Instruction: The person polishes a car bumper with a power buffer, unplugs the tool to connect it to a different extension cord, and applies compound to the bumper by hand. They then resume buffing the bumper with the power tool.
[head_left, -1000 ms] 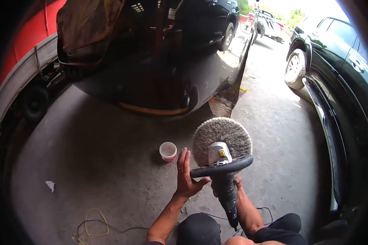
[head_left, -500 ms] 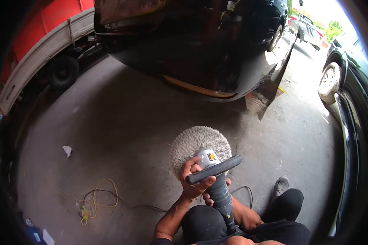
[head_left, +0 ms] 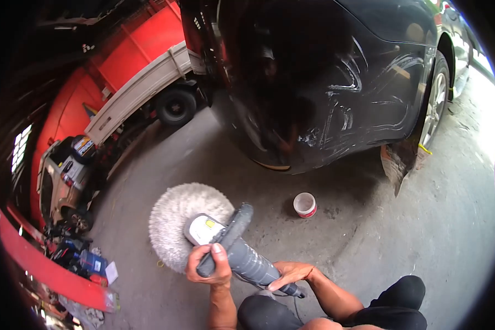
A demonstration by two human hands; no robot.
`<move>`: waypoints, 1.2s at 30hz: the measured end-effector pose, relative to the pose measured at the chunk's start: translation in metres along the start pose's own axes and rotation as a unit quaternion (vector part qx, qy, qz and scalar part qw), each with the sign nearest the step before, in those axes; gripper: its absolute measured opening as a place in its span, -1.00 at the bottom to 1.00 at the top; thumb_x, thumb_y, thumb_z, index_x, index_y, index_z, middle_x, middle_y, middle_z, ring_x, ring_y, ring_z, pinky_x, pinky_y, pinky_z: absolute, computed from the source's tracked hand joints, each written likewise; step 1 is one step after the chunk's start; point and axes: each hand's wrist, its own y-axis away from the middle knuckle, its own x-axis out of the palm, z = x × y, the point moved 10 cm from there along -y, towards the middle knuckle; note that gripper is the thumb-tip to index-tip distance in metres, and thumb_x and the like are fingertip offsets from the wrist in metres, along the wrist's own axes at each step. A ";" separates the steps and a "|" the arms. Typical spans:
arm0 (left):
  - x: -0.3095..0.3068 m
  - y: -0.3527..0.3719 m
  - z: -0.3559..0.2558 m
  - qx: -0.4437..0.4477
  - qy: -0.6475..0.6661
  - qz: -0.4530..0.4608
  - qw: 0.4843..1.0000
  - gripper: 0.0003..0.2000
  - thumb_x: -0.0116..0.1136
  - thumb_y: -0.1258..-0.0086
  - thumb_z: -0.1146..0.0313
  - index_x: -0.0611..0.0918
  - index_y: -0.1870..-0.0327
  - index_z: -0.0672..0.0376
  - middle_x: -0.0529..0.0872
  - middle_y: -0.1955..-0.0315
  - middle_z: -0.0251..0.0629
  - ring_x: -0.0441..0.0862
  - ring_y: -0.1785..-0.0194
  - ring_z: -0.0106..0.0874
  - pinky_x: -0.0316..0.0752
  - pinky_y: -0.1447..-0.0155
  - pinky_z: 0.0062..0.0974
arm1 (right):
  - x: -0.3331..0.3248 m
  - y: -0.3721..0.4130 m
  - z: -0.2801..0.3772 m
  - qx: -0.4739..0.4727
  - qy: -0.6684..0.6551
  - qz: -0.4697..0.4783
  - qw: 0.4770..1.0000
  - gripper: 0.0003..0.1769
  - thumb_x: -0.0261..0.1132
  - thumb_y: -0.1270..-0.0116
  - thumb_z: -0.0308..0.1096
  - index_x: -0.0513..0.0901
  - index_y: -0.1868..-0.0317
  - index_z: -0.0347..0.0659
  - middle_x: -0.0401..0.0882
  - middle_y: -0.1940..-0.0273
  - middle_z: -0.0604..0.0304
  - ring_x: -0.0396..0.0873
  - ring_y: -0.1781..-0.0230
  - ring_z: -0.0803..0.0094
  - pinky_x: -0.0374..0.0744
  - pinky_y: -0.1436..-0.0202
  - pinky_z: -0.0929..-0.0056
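I hold an electric polisher (head_left: 242,258) with a round grey wool pad (head_left: 179,223) low over the concrete floor. My left hand (head_left: 209,267) grips its black side handle. My right hand (head_left: 289,273) rests on the rear of the polisher's body, fingers loosely around it. A small white tub with a red band (head_left: 304,204) stands on the floor beyond the tool. Behind it rises a black car panel (head_left: 335,99) streaked with whitish smears.
A red truck with a grey side rail (head_left: 143,82) stands at the back left. Tools and boxes (head_left: 80,258) lie at the left beside a red bar. The car's rear wheel (head_left: 434,104) is at the right. My black-clad knees (head_left: 390,308) are at the bottom.
My view has swung left and the polisher now points left. The white tub shows again, right of the pad. My left hand has stayed on the side handle.
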 end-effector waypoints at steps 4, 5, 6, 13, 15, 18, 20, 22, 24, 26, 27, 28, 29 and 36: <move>-0.007 0.007 -0.101 0.155 -0.045 -0.006 0.987 -0.83 0.24 -0.17 0.38 0.54 0.40 0.29 0.56 0.61 -0.27 0.50 0.56 -0.44 0.37 0.44 -0.47 | 0.003 0.041 0.045 0.018 0.157 -0.086 0.984 -0.21 0.53 -0.07 0.07 0.61 -0.16 -0.36 0.73 0.03 -0.06 0.68 -0.04 0.19 0.56 -0.16 0.27; 0.000 0.007 -0.123 0.163 -0.054 0.010 0.985 -0.83 0.24 -0.17 0.38 0.54 0.40 0.29 0.56 0.61 -0.27 0.50 0.56 -0.44 0.37 0.44 -0.47 | 0.005 0.049 0.044 0.000 0.134 -0.128 0.983 -0.25 0.54 -0.05 0.06 0.64 -0.13 -0.32 0.74 0.07 -0.11 0.70 -0.02 0.13 0.58 -0.14 0.24; 0.010 0.011 -0.153 0.208 -0.062 0.038 0.975 -0.84 0.23 -0.16 0.39 0.53 0.41 0.28 0.55 0.62 -0.27 0.48 0.59 -0.42 0.36 0.44 -0.46 | 0.008 0.059 0.038 -0.014 0.110 -0.174 0.979 -0.28 0.54 -0.02 0.04 0.66 -0.09 -0.29 0.74 0.10 -0.15 0.71 0.01 0.08 0.59 -0.12 0.22; 0.098 0.066 -0.258 0.293 -0.001 0.286 0.912 -0.89 0.26 -0.10 0.40 0.58 0.44 0.20 0.53 0.70 -0.35 0.47 0.66 -0.40 0.35 0.47 -0.44 | 0.020 0.106 -0.019 -0.092 -0.049 -0.193 0.976 -0.42 0.54 -0.08 -0.05 0.68 0.00 -0.28 0.76 0.13 0.01 0.70 0.07 0.18 0.59 -0.06 0.25; 0.119 0.085 -0.275 0.317 0.023 0.343 0.884 -0.90 0.27 -0.08 0.39 0.62 0.45 0.19 0.54 0.70 -0.36 0.48 0.65 -0.41 0.36 0.47 -0.44 | 0.008 0.096 -0.037 -0.154 -0.131 -0.205 0.958 -0.53 0.52 -0.12 -0.13 0.67 0.07 -0.27 0.72 0.24 0.13 0.64 0.21 0.29 0.57 0.05 0.30; 0.146 0.101 -0.282 0.320 0.098 0.390 0.858 -0.90 0.31 -0.03 0.38 0.68 0.45 0.16 0.56 0.70 -0.38 0.49 0.65 -0.41 0.37 0.45 -0.46 | -0.007 0.083 -0.059 -0.189 -0.195 -0.231 0.934 -0.57 0.52 -0.13 -0.16 0.69 0.09 -0.24 0.68 0.31 0.16 0.64 0.21 0.31 0.56 0.06 0.32; 0.164 0.118 -0.283 0.323 0.092 0.432 0.837 -0.89 0.37 -0.03 0.35 0.73 0.44 0.14 0.57 0.71 -0.41 0.47 0.68 -0.41 0.33 0.47 -0.46 | -0.001 0.085 -0.066 -0.161 -0.147 -0.229 0.949 -0.52 0.54 -0.16 -0.22 0.65 -0.06 -0.22 0.66 0.18 0.21 0.61 0.06 0.37 0.54 -0.06 0.35; 0.172 0.137 -0.268 0.325 0.084 0.441 0.832 -0.90 0.38 -0.03 0.33 0.74 0.45 0.10 0.60 0.71 -0.41 0.51 0.65 -0.41 0.32 0.47 -0.46 | 0.015 0.093 -0.040 -0.169 -0.264 -0.166 0.935 -0.37 0.52 -0.21 -0.31 0.52 -0.27 -0.22 0.59 -0.06 0.22 0.52 -0.15 0.43 0.47 -0.23 0.38; 0.178 0.147 -0.251 0.300 0.062 0.453 0.837 -0.93 0.35 0.02 0.36 0.72 0.50 0.08 0.68 0.64 -0.41 0.58 0.61 -0.40 0.40 0.42 -0.46 | 0.025 0.085 -0.044 -0.156 -0.287 -0.133 0.936 -0.25 0.50 -0.24 -0.39 0.38 -0.41 -0.20 0.48 -0.24 0.23 0.41 -0.29 0.45 0.39 -0.35 0.40; 0.176 0.154 -0.232 0.289 0.067 0.458 0.838 -0.94 0.36 0.02 0.36 0.72 0.53 0.07 0.70 0.63 -0.41 0.60 0.59 -0.42 0.41 0.42 -0.46 | 0.026 0.078 -0.061 -0.142 -0.326 -0.163 0.920 -0.25 0.49 -0.26 -0.40 0.37 -0.42 -0.19 0.48 -0.26 0.22 0.40 -0.32 0.42 0.39 -0.37 0.38; 0.175 0.155 -0.225 0.282 0.066 0.458 0.840 -0.95 0.36 0.01 0.36 0.72 0.53 0.07 0.70 0.63 -0.42 0.61 0.59 -0.42 0.41 0.42 -0.47 | 0.023 0.075 -0.068 -0.142 -0.314 -0.160 0.925 -0.24 0.49 -0.25 -0.39 0.36 -0.43 -0.18 0.47 -0.27 0.24 0.40 -0.32 0.42 0.38 -0.37 0.37; 0.177 0.156 -0.219 0.271 0.069 0.454 0.846 -0.95 0.35 0.00 0.36 0.73 0.52 0.06 0.71 0.63 -0.42 0.62 0.59 -0.43 0.41 0.42 -0.47 | 0.015 0.072 -0.074 -0.136 -0.309 -0.163 0.927 -0.24 0.49 -0.25 -0.39 0.36 -0.43 -0.18 0.47 -0.27 0.24 0.40 -0.32 0.42 0.38 -0.37 0.37; 0.177 0.157 -0.211 0.270 0.069 0.452 0.847 -0.95 0.36 -0.01 0.35 0.73 0.52 0.05 0.71 0.64 -0.43 0.62 0.59 -0.44 0.41 0.43 -0.48 | 0.017 0.070 -0.086 -0.107 -0.292 -0.157 0.938 -0.23 0.49 -0.25 -0.39 0.36 -0.43 -0.18 0.48 -0.26 0.25 0.40 -0.32 0.42 0.38 -0.37 0.37; 0.207 0.155 -0.201 0.269 0.061 0.443 0.853 -0.92 0.37 -0.06 0.34 0.69 0.56 0.03 0.64 0.69 -0.43 0.60 0.61 -0.44 0.40 0.45 -0.49 | 0.017 0.061 -0.081 -0.120 -0.340 -0.162 0.919 -0.26 0.50 -0.22 -0.44 0.38 -0.39 -0.20 0.51 -0.24 0.24 0.45 -0.26 0.40 0.42 -0.32 0.37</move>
